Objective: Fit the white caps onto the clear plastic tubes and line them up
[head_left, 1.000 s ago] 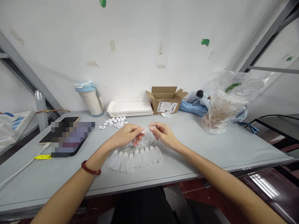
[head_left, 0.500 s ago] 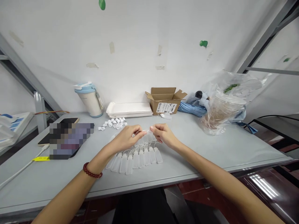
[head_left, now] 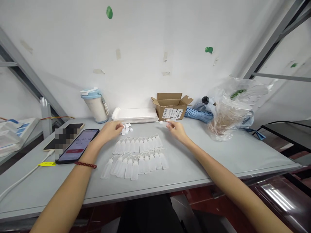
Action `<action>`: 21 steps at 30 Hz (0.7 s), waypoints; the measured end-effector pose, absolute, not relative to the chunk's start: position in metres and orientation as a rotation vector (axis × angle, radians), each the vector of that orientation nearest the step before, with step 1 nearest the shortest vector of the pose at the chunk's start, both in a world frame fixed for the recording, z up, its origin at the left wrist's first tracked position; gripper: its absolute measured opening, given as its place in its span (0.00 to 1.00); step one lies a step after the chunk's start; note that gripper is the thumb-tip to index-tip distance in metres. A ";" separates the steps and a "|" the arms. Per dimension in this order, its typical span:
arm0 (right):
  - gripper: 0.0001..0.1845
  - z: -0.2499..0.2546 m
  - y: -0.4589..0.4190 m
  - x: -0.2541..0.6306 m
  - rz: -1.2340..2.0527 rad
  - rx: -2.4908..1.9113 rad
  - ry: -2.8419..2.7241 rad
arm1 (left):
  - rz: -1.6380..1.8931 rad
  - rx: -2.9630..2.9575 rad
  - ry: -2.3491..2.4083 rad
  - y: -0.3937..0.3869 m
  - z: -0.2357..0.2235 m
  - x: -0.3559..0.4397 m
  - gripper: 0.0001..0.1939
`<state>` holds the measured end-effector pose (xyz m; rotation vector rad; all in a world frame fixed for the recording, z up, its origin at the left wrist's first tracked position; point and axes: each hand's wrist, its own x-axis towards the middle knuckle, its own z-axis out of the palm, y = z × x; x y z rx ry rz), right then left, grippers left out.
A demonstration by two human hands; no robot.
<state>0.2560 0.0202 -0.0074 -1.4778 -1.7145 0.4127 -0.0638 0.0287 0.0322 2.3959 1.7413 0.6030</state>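
My left hand (head_left: 110, 131) is at the pile of small white caps (head_left: 127, 128), fingers curled with the tips together; whatever they hold is hidden. My right hand (head_left: 177, 130) is in front of the cardboard box, thumb and fingers closing on a small translucent plastic bottle (head_left: 172, 120), which is partly hidden behind the fingers. Between my arms lie two rows of similar flat bottles with thin cords, a back row (head_left: 137, 145) and a front row (head_left: 142, 164). One bottle (head_left: 107, 169) lies at the front row's left end.
An open cardboard box (head_left: 172, 113) stands against the wall beside stacked white trays (head_left: 136, 115). Left of them are a tumbler (head_left: 96, 106) and two phones, one lit (head_left: 79, 147). At right lie blue cloth (head_left: 199, 115) and a plastic bag (head_left: 225, 119) around a cup.
My hands have moved apart: the left to the caps, the right to the bottle by the box. The clear piece between them is gone. Both bottle rows now show more fully.
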 end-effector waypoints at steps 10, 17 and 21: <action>0.18 -0.016 0.041 0.288 0.180 -1.824 -1.742 | 0.187 2.190 2.194 0.038 0.036 -0.116 0.15; 0.17 -0.024 0.047 0.296 0.147 -1.852 -1.732 | 0.152 2.116 2.157 0.037 0.034 -0.116 0.12; 0.16 -0.025 0.049 0.298 0.142 -1.846 -1.718 | 0.172 2.102 2.103 0.036 0.033 -0.109 0.08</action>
